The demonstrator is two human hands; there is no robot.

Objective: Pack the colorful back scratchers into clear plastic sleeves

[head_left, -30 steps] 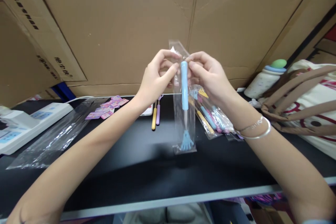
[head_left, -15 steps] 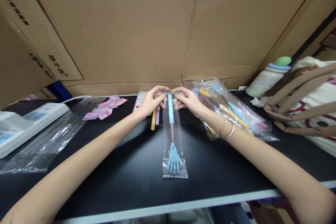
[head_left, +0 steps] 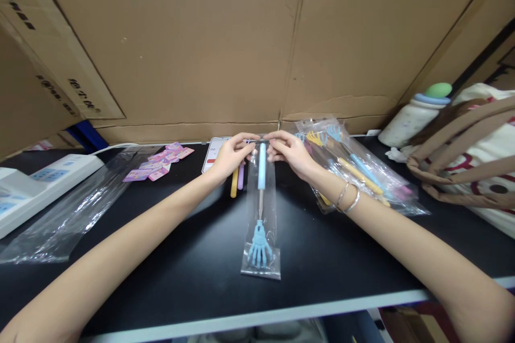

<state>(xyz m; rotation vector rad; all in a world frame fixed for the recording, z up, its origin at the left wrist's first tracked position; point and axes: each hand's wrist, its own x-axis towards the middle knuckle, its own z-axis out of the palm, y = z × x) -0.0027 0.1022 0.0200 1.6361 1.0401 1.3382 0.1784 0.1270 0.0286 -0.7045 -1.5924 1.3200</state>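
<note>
— Since a second ago the clear bag point(head_left: 261, 214) with the blue back scratcher point(head_left: 259, 209) inside has come down from mid-air and now lies flat on the black counter point(head_left: 181, 257), claw end toward the front edge.

— And the hands?

— Both are at the bag's far end. The left hand point(head_left: 231, 155) has its fingertips closed on the left corner of the bag's mouth, and the right hand point(head_left: 289, 154) pinches the right corner; the two nearly meet over the scratcher's handle. Bangles point(head_left: 348, 198) sit on the right wrist.

— What lies around them?

— Just left of the bag, a yellow stick point(head_left: 234, 183) and a purple stick point(head_left: 240, 178) lie side by side, with a phone point(head_left: 213, 151) behind them. Toward the right edge sits a heap of bagged scratchers point(head_left: 362, 169). Pink cards point(head_left: 159, 163) and empty plastic bags point(head_left: 72, 214) lie toward the left edge, and a cardboard wall point(head_left: 201, 48) runs along the back edge.
</note>
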